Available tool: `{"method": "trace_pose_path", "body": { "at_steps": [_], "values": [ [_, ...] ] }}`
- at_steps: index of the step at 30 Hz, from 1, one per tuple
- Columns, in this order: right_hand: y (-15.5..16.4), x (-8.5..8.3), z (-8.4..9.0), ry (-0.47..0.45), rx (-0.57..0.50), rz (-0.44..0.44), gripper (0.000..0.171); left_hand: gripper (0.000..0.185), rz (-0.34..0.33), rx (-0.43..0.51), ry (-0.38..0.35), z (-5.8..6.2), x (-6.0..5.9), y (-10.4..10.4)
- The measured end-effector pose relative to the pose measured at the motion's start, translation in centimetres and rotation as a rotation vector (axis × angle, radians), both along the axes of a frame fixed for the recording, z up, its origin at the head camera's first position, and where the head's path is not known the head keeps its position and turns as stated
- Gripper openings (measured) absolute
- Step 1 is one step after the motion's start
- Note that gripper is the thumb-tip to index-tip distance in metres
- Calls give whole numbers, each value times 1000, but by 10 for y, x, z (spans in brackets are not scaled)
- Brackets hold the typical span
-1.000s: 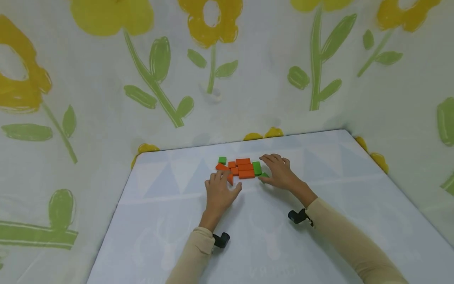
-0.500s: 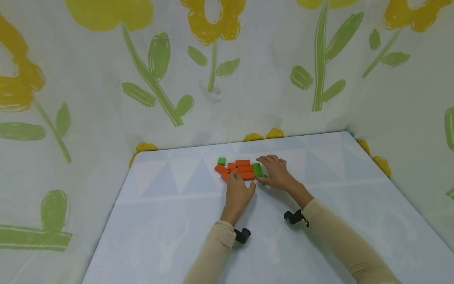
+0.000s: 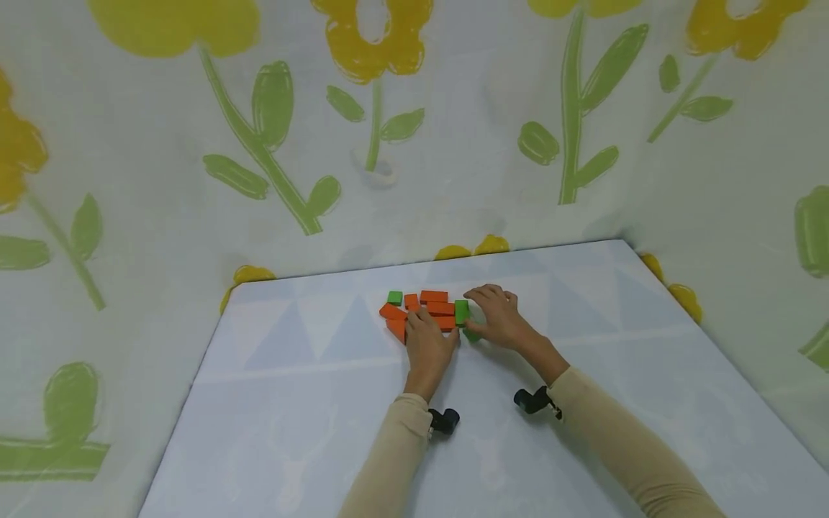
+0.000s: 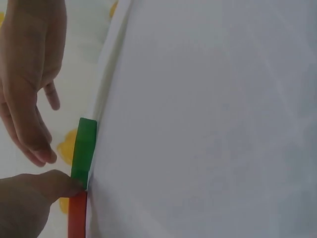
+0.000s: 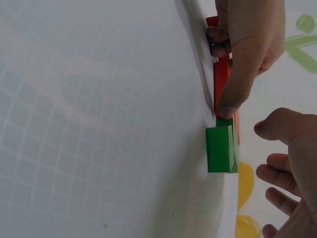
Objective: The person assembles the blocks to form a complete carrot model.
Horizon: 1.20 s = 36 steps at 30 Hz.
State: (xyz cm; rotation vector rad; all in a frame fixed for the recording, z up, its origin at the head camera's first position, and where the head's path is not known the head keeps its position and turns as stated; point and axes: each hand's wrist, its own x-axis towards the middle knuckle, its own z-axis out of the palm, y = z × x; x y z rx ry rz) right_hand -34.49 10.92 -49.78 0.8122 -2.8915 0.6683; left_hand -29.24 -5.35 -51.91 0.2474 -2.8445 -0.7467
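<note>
Flat orange and green blocks lie in a close group on the white table. My left hand bends over the front row, its thumb at the right end of a long orange block and its fingertips over that row's left part. In the right wrist view the same thumb presses where the red-orange row meets a green block. My right hand stays spread just right of an upright green block and a green piece, holding nothing. Left of my left fingers are two slanted orange blocks, one wedge-shaped.
A small green square block sits apart at the group's back left. Further orange blocks form the back rows. Behind the far table edge hangs a cloth printed with yellow flowers. A black camera sits on each wrist.
My left hand has moved right, off the slanted orange blocks and onto the front orange row. Those slanted blocks have shifted slightly. The right hand stays nearly in place beside the green blocks.
</note>
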Motion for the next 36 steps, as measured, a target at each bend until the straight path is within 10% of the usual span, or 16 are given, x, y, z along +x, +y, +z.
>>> {"method": "trace_pose_path", "body": {
  "at_steps": [8,15,36],
  "values": [
    [-6,6,4,-4,5,13,52,75,-96,218,88,-5,20,-28],
    [-10,4,14,3,20,24,54,64,-356,346,48,3,40,-75],
    [-35,-16,25,39,206,241,54,60,-632,276,-34,-12,67,-142]
  ]
}}
